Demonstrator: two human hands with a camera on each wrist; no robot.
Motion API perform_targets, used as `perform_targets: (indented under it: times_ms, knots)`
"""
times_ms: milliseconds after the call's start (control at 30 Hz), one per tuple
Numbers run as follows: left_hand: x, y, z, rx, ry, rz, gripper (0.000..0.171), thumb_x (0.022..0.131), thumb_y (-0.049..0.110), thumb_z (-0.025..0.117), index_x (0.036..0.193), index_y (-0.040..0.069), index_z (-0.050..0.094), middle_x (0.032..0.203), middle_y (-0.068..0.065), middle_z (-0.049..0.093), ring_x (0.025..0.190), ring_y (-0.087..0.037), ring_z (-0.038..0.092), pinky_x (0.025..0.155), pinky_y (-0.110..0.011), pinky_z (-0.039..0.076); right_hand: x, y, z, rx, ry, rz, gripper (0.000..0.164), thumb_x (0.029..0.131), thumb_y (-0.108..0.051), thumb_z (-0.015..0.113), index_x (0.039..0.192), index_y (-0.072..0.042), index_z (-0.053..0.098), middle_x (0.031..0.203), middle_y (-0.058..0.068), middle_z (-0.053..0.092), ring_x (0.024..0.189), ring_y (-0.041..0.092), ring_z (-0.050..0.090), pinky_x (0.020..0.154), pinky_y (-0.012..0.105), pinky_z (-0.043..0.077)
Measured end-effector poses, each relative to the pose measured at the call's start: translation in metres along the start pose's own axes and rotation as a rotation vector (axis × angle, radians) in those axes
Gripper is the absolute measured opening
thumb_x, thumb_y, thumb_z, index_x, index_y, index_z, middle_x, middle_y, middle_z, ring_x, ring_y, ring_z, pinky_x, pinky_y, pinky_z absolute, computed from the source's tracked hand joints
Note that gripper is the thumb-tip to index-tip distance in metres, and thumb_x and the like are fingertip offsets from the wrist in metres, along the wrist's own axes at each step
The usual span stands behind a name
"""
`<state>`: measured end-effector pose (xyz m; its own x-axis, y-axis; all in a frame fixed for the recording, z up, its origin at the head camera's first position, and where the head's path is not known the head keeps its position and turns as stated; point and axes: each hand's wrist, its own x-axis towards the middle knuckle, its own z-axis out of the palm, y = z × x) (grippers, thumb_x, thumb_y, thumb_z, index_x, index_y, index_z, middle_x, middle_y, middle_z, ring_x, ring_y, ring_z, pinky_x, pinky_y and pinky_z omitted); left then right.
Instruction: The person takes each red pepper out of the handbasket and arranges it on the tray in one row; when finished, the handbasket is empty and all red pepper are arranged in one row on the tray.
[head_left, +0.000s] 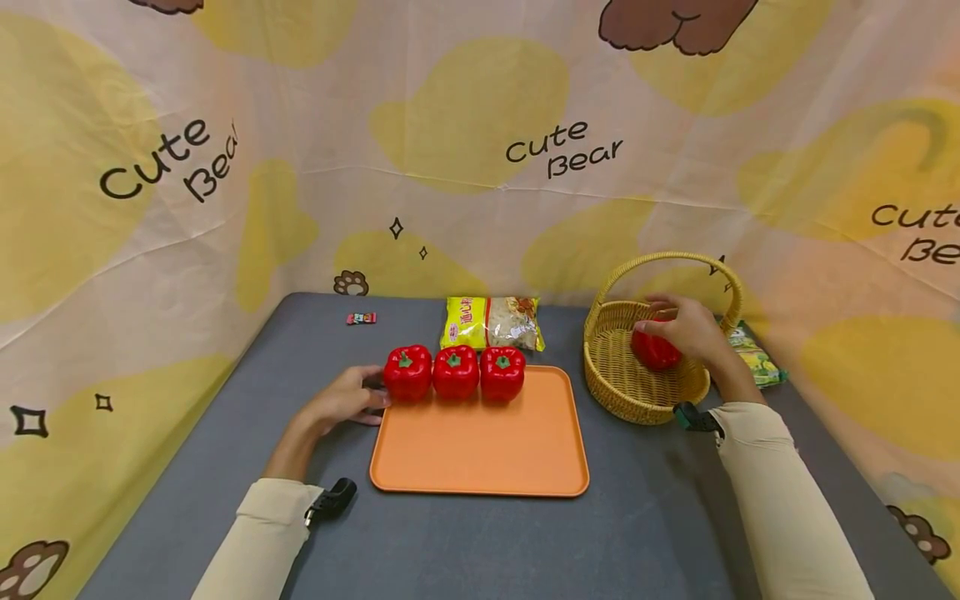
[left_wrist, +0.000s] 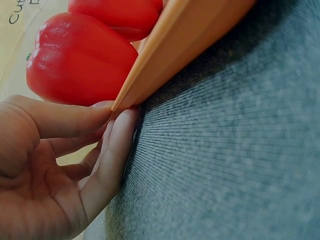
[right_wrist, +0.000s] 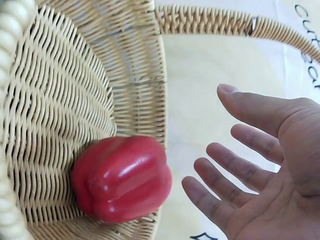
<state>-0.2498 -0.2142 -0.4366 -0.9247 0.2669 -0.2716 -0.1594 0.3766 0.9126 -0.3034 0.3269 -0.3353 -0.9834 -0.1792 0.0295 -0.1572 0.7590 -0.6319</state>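
Three red bell peppers (head_left: 455, 372) stand in a row along the far side of an orange tray (head_left: 480, 450). At the tray's left edge, my left hand (head_left: 349, 398) pinches the rim between thumb and fingers, close beside the leftmost pepper (left_wrist: 82, 60). One more red bell pepper (right_wrist: 122, 178) lies inside a wicker basket (head_left: 630, 396) on the right. Over that basket is my right hand (head_left: 686, 331), its fingers spread and apart from the pepper in the right wrist view.
Behind the tray lies a yellow and clear food bag (head_left: 491, 323). A small red packet (head_left: 362, 318) is at the back left. Right of the basket rests a green packet (head_left: 757, 354). The basket's tall handle (head_left: 667, 257) arches up near the printed cloth wall (head_left: 465, 117).
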Motion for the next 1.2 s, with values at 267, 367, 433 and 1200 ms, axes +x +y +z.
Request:
perform_targets:
  times_ms: [267,367,433,1200]
  knots:
    - [-0.001,-0.001,0.001,-0.008,0.000,0.006,0.070,0.096,0.001,0.062,0.157,-0.014,0.032,0.140,-0.033,0.057,0.111,-0.032,0.070,0.079,-0.040,0.067,0.012,0.014,-0.001,-0.037,-0.039,0.033,0.069,0.103,-0.028,0.070,0.157,0.004,0.041,0.156,0.035,0.045,0.141,0.055,0.047,0.111,0.065,0.048]
    - [0.000,-0.001,0.001,-0.013,-0.004,0.011,0.069,0.096,0.001,0.062,0.157,-0.014,0.033,0.139,-0.033,0.058,0.111,-0.031,0.069,0.079,-0.040,0.067,0.013,0.019,-0.002,-0.053,-0.043,0.026,0.071,0.102,-0.028,0.070,0.157,0.006,0.041,0.156,0.037,0.043,0.141,0.057,0.045,0.113,0.067,0.045]
    - [0.000,-0.001,0.001,-0.015,-0.005,0.012,0.068,0.096,0.001,0.062,0.157,-0.014,0.034,0.139,-0.032,0.058,0.111,-0.031,0.069,0.079,-0.040,0.067,0.013,0.021,-0.001,-0.063,-0.045,0.018,0.071,0.102,-0.027,0.070,0.157,0.006,0.041,0.156,0.038,0.041,0.140,0.058,0.043,0.113,0.070,0.042]
    - [-0.001,-0.001,0.000,-0.016,-0.005,0.017,0.067,0.096,0.001,0.062,0.156,-0.013,0.035,0.136,-0.031,0.059,0.107,-0.028,0.069,0.079,-0.040,0.067,0.012,0.023,0.005,-0.045,-0.128,-0.020,0.064,0.099,-0.014,0.072,0.149,0.018,0.045,0.147,0.042,0.050,0.136,0.058,0.049,0.112,0.068,0.045]
